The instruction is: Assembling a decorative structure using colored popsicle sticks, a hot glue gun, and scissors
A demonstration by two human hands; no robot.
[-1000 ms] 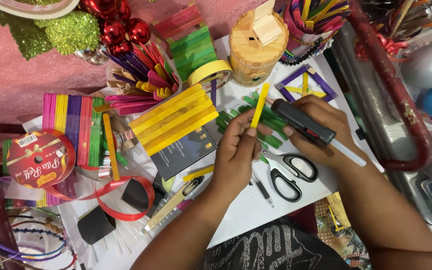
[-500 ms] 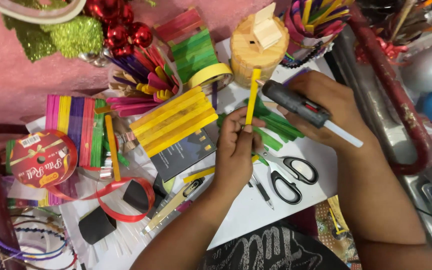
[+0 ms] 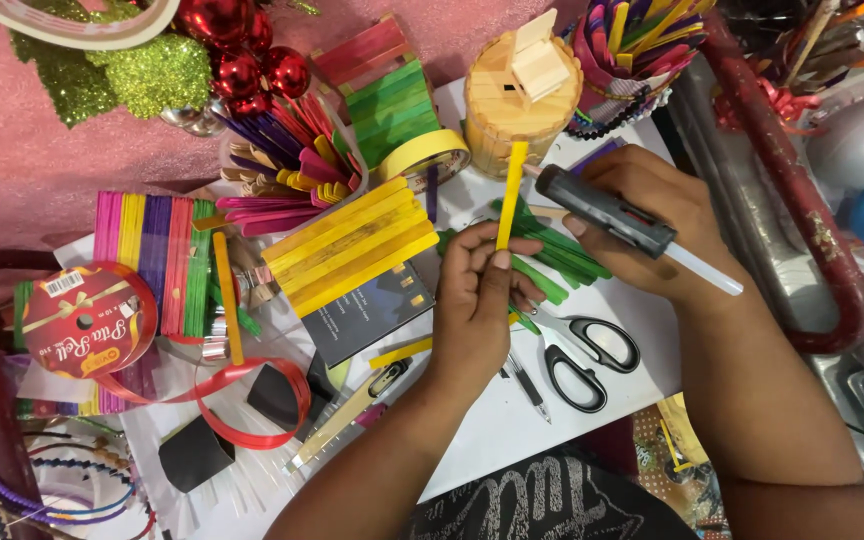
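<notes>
My left hand (image 3: 479, 300) pinches a yellow craft stick (image 3: 510, 192) upright by its lower end, above a loose pile of green sticks (image 3: 552, 255). My right hand (image 3: 652, 225) grips a black glue gun (image 3: 607, 212), with its nozzle close to the upper part of the stick and a clear glue rod (image 3: 702, 270) poking out the back. A glued panel of yellow sticks (image 3: 352, 245) lies just left of my left hand, on a dark card.
Black-handled scissors (image 3: 582, 355) and a pen lie near my wrists on white paper. Around it are coloured stick panels (image 3: 152, 260), a red ribbon spool (image 3: 82, 320), a wooden stick pot (image 3: 522, 95), a tape roll (image 3: 422, 155), red baubles (image 3: 242, 50) and a red-wrapped handle (image 3: 802, 200).
Both hands have moved up and away from me. The yellow stick went from tilted to nearly upright, and the glue gun's nozzle stays by its upper part.
</notes>
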